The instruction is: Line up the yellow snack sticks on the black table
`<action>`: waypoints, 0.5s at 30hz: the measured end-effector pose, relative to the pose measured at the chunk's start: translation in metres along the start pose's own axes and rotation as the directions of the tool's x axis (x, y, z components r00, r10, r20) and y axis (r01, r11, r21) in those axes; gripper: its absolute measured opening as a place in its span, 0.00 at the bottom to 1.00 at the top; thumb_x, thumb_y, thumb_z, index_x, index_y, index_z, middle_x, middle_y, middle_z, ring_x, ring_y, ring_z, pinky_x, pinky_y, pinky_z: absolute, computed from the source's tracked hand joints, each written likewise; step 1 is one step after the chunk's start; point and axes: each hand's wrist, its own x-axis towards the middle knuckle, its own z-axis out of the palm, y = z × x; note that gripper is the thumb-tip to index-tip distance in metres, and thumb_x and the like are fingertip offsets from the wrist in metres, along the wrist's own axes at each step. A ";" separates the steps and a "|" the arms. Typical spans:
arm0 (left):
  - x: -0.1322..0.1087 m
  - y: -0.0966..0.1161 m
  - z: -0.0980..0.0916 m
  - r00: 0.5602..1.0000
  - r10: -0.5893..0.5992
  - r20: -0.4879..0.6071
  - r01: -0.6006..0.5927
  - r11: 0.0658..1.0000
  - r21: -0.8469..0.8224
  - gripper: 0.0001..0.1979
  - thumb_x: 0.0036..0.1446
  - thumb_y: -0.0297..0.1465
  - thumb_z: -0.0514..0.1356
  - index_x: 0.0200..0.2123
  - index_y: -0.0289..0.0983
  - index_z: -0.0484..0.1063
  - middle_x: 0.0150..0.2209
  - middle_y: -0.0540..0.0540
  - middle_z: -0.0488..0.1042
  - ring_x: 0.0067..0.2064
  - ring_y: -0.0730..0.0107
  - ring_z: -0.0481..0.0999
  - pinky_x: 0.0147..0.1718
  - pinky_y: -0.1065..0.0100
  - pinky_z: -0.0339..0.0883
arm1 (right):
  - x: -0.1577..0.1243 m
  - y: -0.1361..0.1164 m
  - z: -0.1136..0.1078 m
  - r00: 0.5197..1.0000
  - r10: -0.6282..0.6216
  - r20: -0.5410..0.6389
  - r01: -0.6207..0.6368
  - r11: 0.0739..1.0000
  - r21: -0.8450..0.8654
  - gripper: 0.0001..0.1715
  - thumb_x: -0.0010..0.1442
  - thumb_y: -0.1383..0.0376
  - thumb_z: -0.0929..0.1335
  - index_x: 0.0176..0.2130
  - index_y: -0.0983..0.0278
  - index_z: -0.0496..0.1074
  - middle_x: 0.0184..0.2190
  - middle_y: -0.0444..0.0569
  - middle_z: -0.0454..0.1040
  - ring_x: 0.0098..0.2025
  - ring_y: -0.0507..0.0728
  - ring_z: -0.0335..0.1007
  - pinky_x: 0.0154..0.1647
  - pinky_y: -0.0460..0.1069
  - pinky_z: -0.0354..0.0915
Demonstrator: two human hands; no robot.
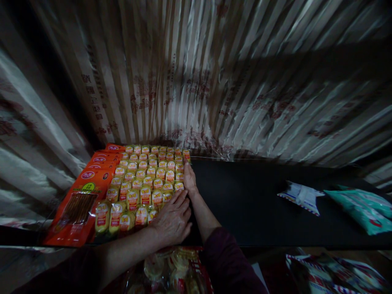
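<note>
Small, individually wrapped yellow snacks (145,196) with red and yellow labels stand in close rows on a black shelf (232,204). My right hand (190,177) lies flat along the right side of the rows, its fingers straight and pointing towards the back. At the front right corner, my left hand (173,216) rests against the nearest snacks, with its fingers stretched out beside my right wrist. Neither hand has a pack in its grasp. Orange bags (81,204) with a window showing brown sticks overlap along the left side of the rows.
Further right on the shelf lie a white packet (301,197) and green packets (364,206). Below the shelf's front edge are a clear-wrapped pack (171,271) and more striped packets (333,273). A printed, pleated sheet (196,81) hangs behind the shelf.
</note>
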 end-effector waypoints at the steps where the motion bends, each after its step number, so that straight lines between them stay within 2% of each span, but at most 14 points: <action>1: 0.000 0.000 0.000 1.000 -0.001 0.000 0.001 1.000 0.002 0.21 0.58 0.41 0.57 0.45 0.30 0.76 0.53 0.34 0.73 0.65 0.48 0.59 0.67 0.50 0.42 | 0.001 0.000 0.000 1.000 0.001 0.005 -0.001 1.000 0.003 0.43 0.60 0.37 0.56 0.59 0.61 0.69 0.63 0.48 0.66 0.67 0.61 0.56 0.70 0.56 0.46; 7: 0.000 0.000 0.000 1.000 0.007 -0.011 -0.006 0.999 0.041 0.22 0.59 0.43 0.55 0.45 0.31 0.76 0.52 0.36 0.74 0.64 0.48 0.62 0.66 0.49 0.46 | 0.002 0.000 -0.001 1.000 -0.007 0.011 0.007 1.000 -0.022 0.42 0.59 0.36 0.56 0.57 0.58 0.71 0.61 0.46 0.68 0.66 0.60 0.57 0.70 0.56 0.45; 15: 0.002 0.001 -0.002 1.000 -0.015 0.011 0.015 1.000 0.015 0.22 0.60 0.42 0.56 0.46 0.31 0.76 0.53 0.35 0.73 0.64 0.49 0.61 0.67 0.49 0.44 | 0.003 0.001 -0.001 0.999 -0.012 0.034 0.012 1.000 0.019 0.42 0.59 0.36 0.56 0.57 0.57 0.71 0.62 0.44 0.66 0.67 0.60 0.55 0.70 0.56 0.45</action>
